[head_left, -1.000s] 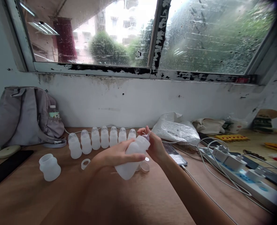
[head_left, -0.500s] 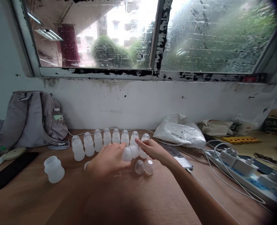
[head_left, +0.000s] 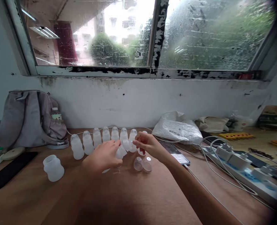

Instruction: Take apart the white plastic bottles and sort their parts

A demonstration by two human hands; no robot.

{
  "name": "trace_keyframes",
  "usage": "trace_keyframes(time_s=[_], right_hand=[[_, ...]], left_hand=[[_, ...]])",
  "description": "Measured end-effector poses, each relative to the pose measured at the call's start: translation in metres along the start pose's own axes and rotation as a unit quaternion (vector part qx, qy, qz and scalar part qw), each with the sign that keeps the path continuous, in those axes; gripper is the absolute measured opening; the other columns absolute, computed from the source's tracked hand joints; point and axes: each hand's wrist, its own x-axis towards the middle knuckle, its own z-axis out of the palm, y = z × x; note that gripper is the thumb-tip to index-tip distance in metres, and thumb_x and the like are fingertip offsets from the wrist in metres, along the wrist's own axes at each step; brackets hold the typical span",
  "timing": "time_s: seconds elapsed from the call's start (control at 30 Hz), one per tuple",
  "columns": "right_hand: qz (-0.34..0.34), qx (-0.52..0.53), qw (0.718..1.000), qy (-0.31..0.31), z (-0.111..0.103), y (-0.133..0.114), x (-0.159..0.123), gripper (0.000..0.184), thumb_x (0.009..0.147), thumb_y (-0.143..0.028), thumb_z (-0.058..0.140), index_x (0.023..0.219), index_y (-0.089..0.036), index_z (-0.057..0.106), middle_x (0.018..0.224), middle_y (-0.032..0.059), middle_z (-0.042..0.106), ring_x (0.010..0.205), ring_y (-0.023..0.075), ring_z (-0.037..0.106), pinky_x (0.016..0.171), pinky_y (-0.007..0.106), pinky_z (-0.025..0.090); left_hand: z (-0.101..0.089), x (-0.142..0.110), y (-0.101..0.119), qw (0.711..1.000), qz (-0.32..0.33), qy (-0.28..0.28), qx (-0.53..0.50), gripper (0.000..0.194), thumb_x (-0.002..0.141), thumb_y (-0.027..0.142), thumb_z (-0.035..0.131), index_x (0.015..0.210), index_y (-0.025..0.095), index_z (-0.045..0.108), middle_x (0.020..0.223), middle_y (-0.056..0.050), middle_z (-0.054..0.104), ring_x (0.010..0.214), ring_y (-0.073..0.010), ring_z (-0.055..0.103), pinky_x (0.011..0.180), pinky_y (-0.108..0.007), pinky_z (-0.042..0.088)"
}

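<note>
Wrapped round a small frosted-white baby bottle (head_left: 121, 152) is my left hand (head_left: 102, 157), which hides much of its body. The bottle lies tilted, with its neck end toward the right. Close to that end, the thumb and fingers of my right hand (head_left: 149, 144) are pinched; a translucent piece (head_left: 132, 147) shows at the fingertips, too blurred to name. Behind both hands stands a row of capped baby bottles (head_left: 77, 147), the rightmost partly covered by my right hand. Below the right hand rest a clear dome cap (head_left: 138, 163) and another clear cap (head_left: 147, 165). Part of a white ring (head_left: 106, 171) shows beside my left hand.
An open frosted bottle (head_left: 53, 168) stands at the left by a black flat item (head_left: 10, 171). A grey backpack (head_left: 32, 118) leans on the wall. At the right are a phone (head_left: 174, 153), a silvery plastic bag (head_left: 177, 128), and a power strip (head_left: 244, 175) with cables.
The bottle in my left hand has moved down and away from me and turned more sideways. My right hand stays by its neck end, its fingers now pinched. The view shifts slightly.
</note>
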Motion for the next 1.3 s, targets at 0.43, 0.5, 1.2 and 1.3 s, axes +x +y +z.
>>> trace_keyframes(time_s=[0.43, 0.5, 1.2, 1.3], right_hand=[[0.006, -0.212, 0.977, -0.033, 0.02, 0.02, 0.005, 0.007, 0.072, -0.02, 0.05, 0.073, -0.017, 0.056, 0.069, 0.0017, 0.059, 0.064, 0.0131, 0.053, 0.055, 0.023, 0.038], [0.02, -0.265, 0.963, -0.044, 0.026, 0.022, 0.004, 0.009, 0.072, -0.017, 0.048, 0.074, -0.018, 0.057, 0.071, 0.0019, 0.06, 0.065, 0.0131, 0.052, 0.055, 0.022, 0.035], [0.0, -0.409, 0.901, -0.144, 0.047, 0.037, -0.004, 0.012, 0.068, -0.009, 0.05, 0.074, -0.014, 0.059, 0.076, 0.0069, 0.059, 0.081, 0.0193, 0.05, 0.065, 0.023, 0.036], [0.004, -0.422, 0.892, -0.164, 0.047, 0.036, -0.006, 0.016, 0.068, -0.011, 0.051, 0.082, -0.013, 0.058, 0.083, 0.0079, 0.059, 0.082, 0.0193, 0.051, 0.066, 0.024, 0.036]], left_hand=[[-0.055, -0.044, -0.098, 0.969, -0.194, 0.054, 0.141, 0.045, 0.063, 0.056, 0.046, 0.09, 0.02, 0.052, 0.093, -0.007, 0.058, 0.087, -0.0248, 0.054, 0.062, -0.028, 0.039], [-0.052, -0.047, -0.112, 0.959, -0.216, 0.061, 0.171, 0.044, 0.064, 0.055, 0.047, 0.089, 0.02, 0.052, 0.096, -0.008, 0.058, 0.093, -0.0261, 0.052, 0.066, -0.03, 0.039], [-0.016, -0.047, -0.165, 0.916, -0.318, 0.049, 0.241, 0.045, 0.069, 0.047, 0.052, 0.101, 0.016, 0.051, 0.103, -0.011, 0.058, 0.099, -0.029, 0.048, 0.078, -0.039, 0.035], [-0.014, -0.049, -0.162, 0.914, -0.313, 0.084, 0.243, 0.058, 0.069, 0.048, 0.052, 0.116, 0.015, 0.042, 0.109, -0.013, 0.054, 0.101, -0.0308, 0.047, 0.077, -0.043, 0.036]])
